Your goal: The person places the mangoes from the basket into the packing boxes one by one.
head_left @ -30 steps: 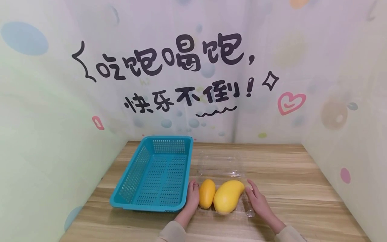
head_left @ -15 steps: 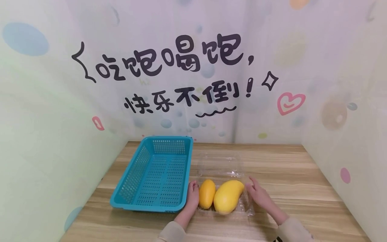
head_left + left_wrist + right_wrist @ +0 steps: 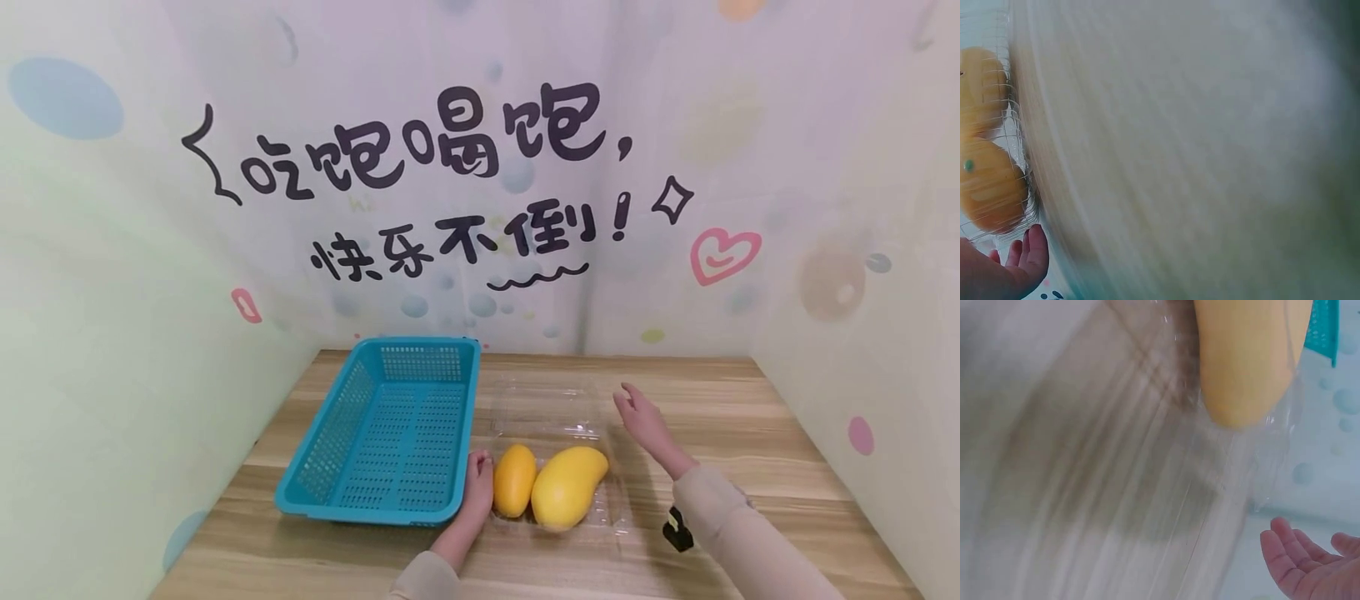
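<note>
A clear plastic clamshell box point(image 3: 621, 500) lies open, with its see-through lid point(image 3: 546, 403) folded back toward the wall. Inside it are two mangoes: a smaller orange-yellow mango point(image 3: 514, 481) on the left and a larger yellow mango point(image 3: 568, 488) on the right. My left hand point(image 3: 477, 490) rests at the box's left side, fingers loosely bent in the left wrist view; whether they touch the plastic is hard to tell. Beyond the box's right side, my right hand point(image 3: 643, 421) is raised near the lid. Its fingers point(image 3: 1285, 556) are loosely extended, holding nothing.
A blue perforated plastic basket point(image 3: 375, 510) stands left of the box, close beside my left hand. A small black object point(image 3: 678, 530) shows by the right sleeve. The wooden table point(image 3: 750, 433) ends at printed curtains behind and on both sides.
My right hand has left the box's right side and moved away toward the lid. The left hand, mangoes and basket stay in place.
</note>
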Demonstrator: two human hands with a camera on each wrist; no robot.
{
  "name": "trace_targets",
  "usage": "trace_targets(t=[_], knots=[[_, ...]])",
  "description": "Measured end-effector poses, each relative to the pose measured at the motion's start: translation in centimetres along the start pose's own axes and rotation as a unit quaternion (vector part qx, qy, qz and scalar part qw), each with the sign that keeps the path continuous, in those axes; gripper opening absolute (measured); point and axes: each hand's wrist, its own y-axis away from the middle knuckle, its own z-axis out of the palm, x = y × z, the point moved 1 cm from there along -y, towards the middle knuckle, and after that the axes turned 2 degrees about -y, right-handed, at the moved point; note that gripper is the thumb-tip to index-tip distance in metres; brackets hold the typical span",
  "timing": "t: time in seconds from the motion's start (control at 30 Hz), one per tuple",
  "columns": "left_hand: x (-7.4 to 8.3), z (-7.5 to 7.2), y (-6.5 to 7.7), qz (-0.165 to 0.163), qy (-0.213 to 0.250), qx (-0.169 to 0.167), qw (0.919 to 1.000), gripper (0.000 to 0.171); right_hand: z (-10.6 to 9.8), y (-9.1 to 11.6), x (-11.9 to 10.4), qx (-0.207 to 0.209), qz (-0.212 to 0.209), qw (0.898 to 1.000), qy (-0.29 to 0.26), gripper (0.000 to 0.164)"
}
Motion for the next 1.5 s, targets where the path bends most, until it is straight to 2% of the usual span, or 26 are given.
trace_targets(t=[0.1,0.13,0.2,0.23,0.33,0.47,0.5,0.57,0.67,0.7,0.73,0.77,0.83,0.9,0.97,1.0,1.03,1.13,1.3,1.4,1.5], knots=[[6.7,-0.7,1.9,-0.05,-0.017,-0.007,0.9986,0.025,0.2,-1.2,0.0,-0.001,-0.009,1.0,0.01,0.059],[8.2,-0.9,2.3,-0.059,-0.024,-0.006,0.998,0.024,0.3,-1.5,0.1,-0.003,-0.012,1.0,0.011,0.058],[10.1,-1.1,2.9,-0.075,-0.031,-0.006,0.9967,0.023,0.6,-2.0,0.2,-0.004,-0.014,1.0,0.01,0.056],[10.5,-1.0,2.9,-0.087,-0.03,-0.002,0.9957,0.023,0.7,-2.1,0.3,-0.004,-0.011,1.0,0.005,0.054],[10.9,-1.0,3.1,-0.093,-0.031,-0.001,0.9952,0.024,1.1,-2.3,0.5,-0.007,0.008,1.0,-0.019,0.052],[10.0,-1.1,2.8,-0.083,-0.021,-0.005,0.9963,0.026,1.5,-2.1,0.9,-0.024,0.052,0.995,-0.077,0.053],[9.3,-1.1,2.7,-0.074,-0.018,-0.005,0.9971,0.027,1.7,-2.1,1.2,-0.029,0.063,0.993,-0.095,0.054],[4.2,-0.4,1.1,-0.043,-0.028,0.004,0.9987,0.03,1.9,-2.0,1.7,-0.034,0.079,0.989,-0.124,0.055],[-3.6,0.5,-1.3,-0.014,-0.046,0.009,0.9988,0.035,2.3,-2.0,2.6,-0.038,0.089,0.982,-0.162,0.052],[-5.4,0.8,-1.9,-0.011,-0.048,0.004,0.9988,0.038,2.4,-1.9,2.9,-0.042,0.09,0.98,-0.17,0.051],[-6.3,0.8,-2.3,-0.011,-0.048,-0.001,0.9988,0.039,2.5,-1.8,3.1,-0.045,0.09,0.98,-0.173,0.049],[-6.0,0.7,-2.1,0.001,-0.034,-0.008,0.9994,0.039,2.6,-1.7,3.2,-0.05,0.087,0.98,-0.174,0.047],[-2.2,0.1,-1.1,-0.019,-0.024,-0.022,0.9993,0.042,2.7,-1.5,3.5,-0.062,0.086,0.977,-0.182,0.045],[2.4,-0.6,0.3,-0.04,-0.002,-0.037,0.9985,0.044,2.9,-1.4,3.8,-0.075,0.088,0.973,-0.198,0.046],[5.8,-0.9,1.2,-0.059,0.003,-0.037,0.9976,0.043,3.0,-1.3,4.1,-0.086,0.09,0.968,-0.22,0.048],[7.7,-1.1,1.7,-0.085,-0.002,-0.039,0.9956,0.043,3.0,-1.3,4.3,-0.091,0.093,0.964,-0.233,0.049],[8.6,-1.2,1.9,-0.089,-0.006,-0.04,0.9952,0.043,3.1,-1.3,4.4,-0.096,0.092,0.961,-0.244,0.05],[9.9,-1.3,2.2,-0.101,-0.016,-0.041,0.9939,0.041,3.1,-1.4,4.9,-0.104,0.088,0.955,-0.262,0.05],[9.7,-1.3,2.1,-0.097,-0.022,-0.044,0.9941,0.04,2.9,-1.2,5.1,-0.107,0.07,0.957,-0.26,0.048],[9.6,-1.3,2.1,-0.097,-0.019,-0.044,0.9941,0.04,2.6,-1.0,4.8,-0.098,0.059,0.961,-0.252,0.047],[9.7,-1.3,2.1,-0.092,-0.013,-0.047,0.9946,0.04,2.5,-0.8,4.6,-0.084,0.054,0.96,-0.262,0.045]])
